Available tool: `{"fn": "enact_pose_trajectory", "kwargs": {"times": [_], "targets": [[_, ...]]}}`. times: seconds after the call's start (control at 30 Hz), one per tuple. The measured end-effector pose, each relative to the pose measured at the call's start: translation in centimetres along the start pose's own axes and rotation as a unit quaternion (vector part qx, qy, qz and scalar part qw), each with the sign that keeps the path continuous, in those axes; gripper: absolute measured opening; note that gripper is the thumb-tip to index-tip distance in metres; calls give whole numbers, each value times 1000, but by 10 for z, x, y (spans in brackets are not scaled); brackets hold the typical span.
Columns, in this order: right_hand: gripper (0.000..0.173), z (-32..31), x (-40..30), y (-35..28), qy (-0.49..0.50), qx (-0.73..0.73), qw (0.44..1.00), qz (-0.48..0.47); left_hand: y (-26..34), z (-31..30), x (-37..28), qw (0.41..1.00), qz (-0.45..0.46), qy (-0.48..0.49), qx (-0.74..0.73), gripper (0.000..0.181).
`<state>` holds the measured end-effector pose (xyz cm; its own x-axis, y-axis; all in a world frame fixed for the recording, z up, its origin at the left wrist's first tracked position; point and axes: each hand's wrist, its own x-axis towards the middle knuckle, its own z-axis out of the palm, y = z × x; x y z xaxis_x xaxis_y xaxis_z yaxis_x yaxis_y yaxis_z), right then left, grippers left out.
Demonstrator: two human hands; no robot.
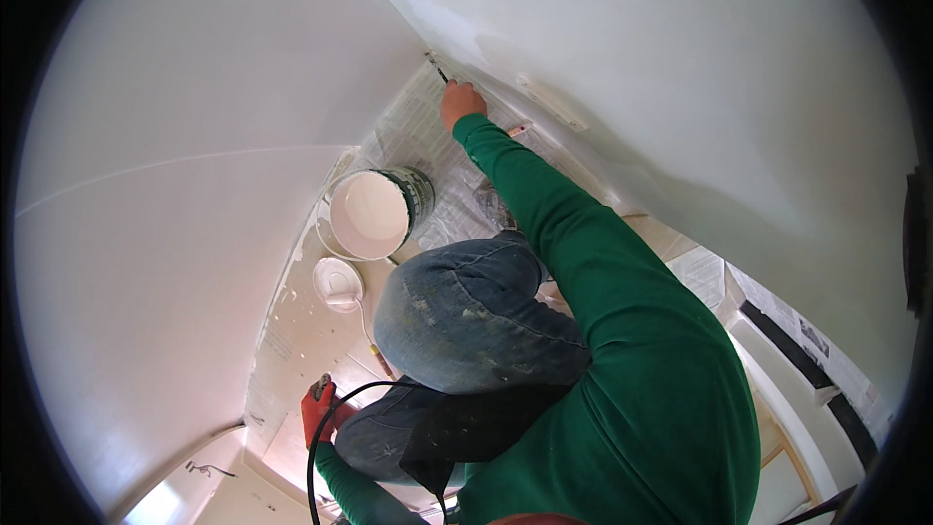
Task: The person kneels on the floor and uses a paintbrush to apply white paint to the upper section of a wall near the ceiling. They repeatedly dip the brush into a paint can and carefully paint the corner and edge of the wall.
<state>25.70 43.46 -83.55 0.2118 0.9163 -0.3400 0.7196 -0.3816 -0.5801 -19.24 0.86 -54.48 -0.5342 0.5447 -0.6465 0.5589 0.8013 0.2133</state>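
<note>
My right hand (463, 100), bare, grips a thin, dark-handled paintbrush (437, 68) whose tip is at the foot of the walls where they meet in the corner. My left hand (318, 410), in a red glove, is low at the left beside my knee; its fingers are curled and whether it holds anything cannot be told. Between the left wall and my knee stands an open bucket of pale pink paint (369, 215). Beside it a small paint roller (342, 299) rests on a round, paint-smeared lid (337, 275), its handle on the floor.
Newspaper sheets (408, 127) cover the floor along the corner. A second brush (520, 129) lies near the right wall (692, 87), below a white strip fixed there (552, 103). A black cable (313, 452) curves past my left hand. Bare wires (211, 468) stick out at lower left.
</note>
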Motion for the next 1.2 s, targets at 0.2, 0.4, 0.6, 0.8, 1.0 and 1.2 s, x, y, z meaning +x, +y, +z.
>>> {"fn": "enact_pose_trajectory", "kwargs": {"times": [0.2, 0.4, 0.6, 0.8, 1.0, 1.2], "targets": [[29, -3, -3, -2, -1, 0, 1000, 4, -2, 0, 3, 1000, 14, 0, 5, 43], [30, -4, -4, -3, -8, 3, 1000, 6, 1, -1, 0, 1000, 3, -2, -8, 39], [31, -2, -3, -3, -11, 21, 1000, 9, 10, 0, -7, 1000, 22, 1, -11, 37], [31, 2, -4, 0, 0, 30, 1000, -2, 12, 0, -7, 1000, 24, 2, -11, 38], [32, -5, -10, -2, -5, 31, 1000, -5, 18, 3, -9, 999, 34, 4, -2, 38], [35, -4, -11, -2, 9, 34, 999, -12, 11, 0, -6, 1000, 18, 2, 2, 37]]}}
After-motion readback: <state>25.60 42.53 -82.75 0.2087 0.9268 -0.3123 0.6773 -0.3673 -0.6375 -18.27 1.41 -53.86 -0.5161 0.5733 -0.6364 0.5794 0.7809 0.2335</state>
